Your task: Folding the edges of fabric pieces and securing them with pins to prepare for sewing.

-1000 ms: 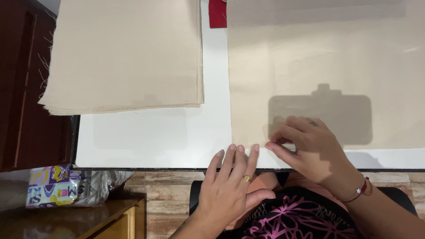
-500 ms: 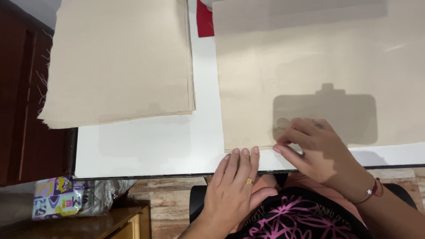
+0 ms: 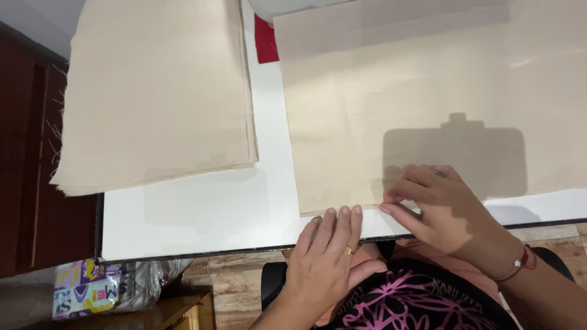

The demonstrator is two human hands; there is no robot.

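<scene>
Head view, cloth in hand: a single beige fabric sheet (image 3: 428, 104) lies flat on the white tabletop (image 3: 195, 214), its near edge running just inside the tabletop's front edge.
Left hand (image 3: 324, 263): flat and released, fingers straight, fingertips (image 3: 342, 211) touching the sheet's near edge beside its left corner; its grip holds nothing.
Right hand (image 3: 440, 205): fingers curled, its grip pinching the sheet's near edge just right of the left hand.
Doing it well: I judge the left palm should pin the hem while the right draws the edge taut and straight, so that no wrinkle forms.
Count, fabric: one spread sheet; one stack of beige fabric (image 3: 159, 91) at far left, overhanging the tabletop, layers too thin to count.
Count, other: one red item (image 3: 265, 41) between the two; one printed bag (image 3: 92, 293) below.
</scene>
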